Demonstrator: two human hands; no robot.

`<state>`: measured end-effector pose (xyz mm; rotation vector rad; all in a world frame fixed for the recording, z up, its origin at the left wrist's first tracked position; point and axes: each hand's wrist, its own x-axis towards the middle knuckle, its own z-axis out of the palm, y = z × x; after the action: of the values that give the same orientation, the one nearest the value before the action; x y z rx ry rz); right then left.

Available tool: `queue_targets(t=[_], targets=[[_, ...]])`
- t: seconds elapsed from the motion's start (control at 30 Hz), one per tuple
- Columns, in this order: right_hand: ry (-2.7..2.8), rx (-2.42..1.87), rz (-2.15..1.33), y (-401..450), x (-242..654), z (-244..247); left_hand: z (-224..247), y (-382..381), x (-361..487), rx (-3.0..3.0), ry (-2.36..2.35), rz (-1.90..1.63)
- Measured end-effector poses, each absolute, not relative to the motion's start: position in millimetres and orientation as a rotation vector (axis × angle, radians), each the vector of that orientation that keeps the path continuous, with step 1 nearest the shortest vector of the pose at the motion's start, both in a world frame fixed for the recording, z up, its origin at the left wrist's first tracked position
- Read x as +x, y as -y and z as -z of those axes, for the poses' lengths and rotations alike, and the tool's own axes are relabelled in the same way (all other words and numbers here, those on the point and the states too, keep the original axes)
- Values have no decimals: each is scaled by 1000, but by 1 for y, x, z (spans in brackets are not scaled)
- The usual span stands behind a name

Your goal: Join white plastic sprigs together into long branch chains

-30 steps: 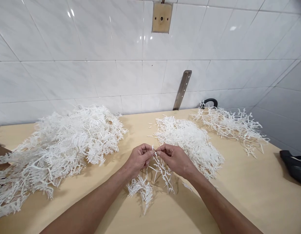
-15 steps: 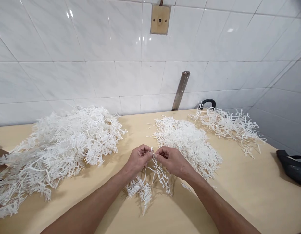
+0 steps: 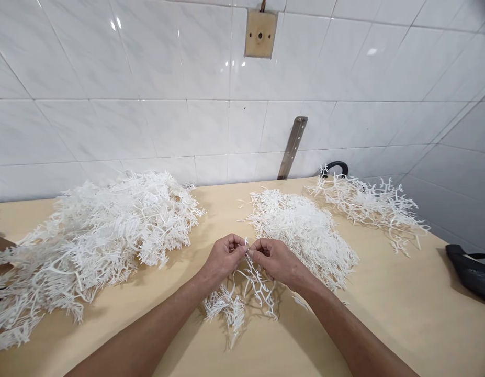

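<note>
A white branching plastic sprue (image 3: 259, 285) hangs from my fingertips just above the table. My left hand (image 3: 227, 255) pinches its upper end between thumb and forefinger. Close beside it, my right hand (image 3: 277, 259) pinches the same piece, the two hands almost touching. Whatever small part sits between the fingertips is mostly hidden. Below my left hand, a bushy cluster of white prongs (image 3: 226, 309) reaches down to the tabletop; I cannot tell whether it is joined to the held sprue.
A big heap of bushy white sprues (image 3: 120, 225) spreads to the left. Small loose white pieces (image 3: 301, 225) form a pile right of centre. Bare branching sprues (image 3: 368, 201) lie behind it at right. A black object (image 3: 470, 272) rests at the right edge; a metal bracket (image 3: 292, 148) stands against the wall.
Both hands keep their pinch in nearly the same place. The view has shifted very slightly; the piles look the same.
</note>
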<state>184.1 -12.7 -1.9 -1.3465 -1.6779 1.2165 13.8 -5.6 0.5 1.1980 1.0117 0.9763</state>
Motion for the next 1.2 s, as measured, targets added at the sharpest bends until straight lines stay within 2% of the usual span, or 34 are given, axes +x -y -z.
queue_targets(t=[0.33, 0.73, 1.07, 1.2], targets=[[1719, -1416, -1017, 14, 180, -2, 1, 4, 14, 1191, -1080, -926], [1735, -1360, -951, 15, 180, -6, 3, 4, 13, 1133, -1035, -888], [1773, -1265, -1050, 22, 177, -13, 8, 0, 17, 1230, -1230, -1024], [1609, -1201, -1100, 20, 182, -15, 3, -2, 13, 1130, -1108, -998]])
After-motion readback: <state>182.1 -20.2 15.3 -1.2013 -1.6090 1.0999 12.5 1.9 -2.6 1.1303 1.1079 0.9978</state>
